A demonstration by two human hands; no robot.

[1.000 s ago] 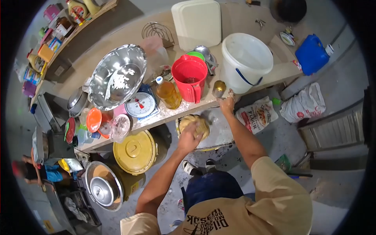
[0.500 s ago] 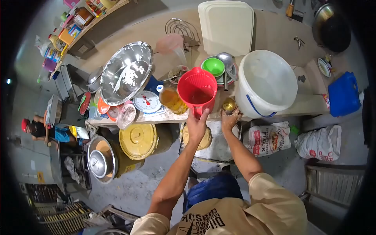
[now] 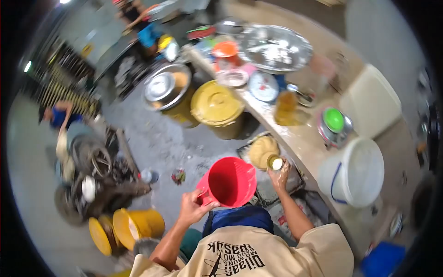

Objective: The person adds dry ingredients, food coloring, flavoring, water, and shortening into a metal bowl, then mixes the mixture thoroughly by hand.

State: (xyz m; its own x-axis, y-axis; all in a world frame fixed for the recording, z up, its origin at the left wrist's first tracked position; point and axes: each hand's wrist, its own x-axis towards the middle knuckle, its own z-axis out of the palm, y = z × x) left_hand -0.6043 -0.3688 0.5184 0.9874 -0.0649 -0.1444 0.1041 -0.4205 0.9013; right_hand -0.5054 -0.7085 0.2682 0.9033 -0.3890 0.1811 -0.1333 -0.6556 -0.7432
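Above the person's lap, to the left of the dough, a red pitcher (image 3: 230,182) is held out in front of the beige shirt (image 3: 240,253). It is bright, glossy red, with a wide round mouth facing up toward the camera and a deeper, shadowed red inside; whether any liquid lies at the bottom cannot be told. The left hand (image 3: 196,207) grips it at the handle side, the fingers mostly hidden but closed around it, the thumb stretched along the pitcher near its lower edge.

The right hand (image 3: 280,177) has its fingers curled around a small gold-coloured can (image 3: 275,163), whose round top catches a bright, whitish glare that hides what is inside. The can overlaps the edge of the dough (image 3: 263,147) in view; whether the two touch cannot be told. The dough is a pale tan, rounded mound with soft folds, lying on a worn tray (image 3: 268,184) just beside the worktable (image 3: 302,143). On the tabletop stands a white bucket (image 3: 331,168) with a blue handle.
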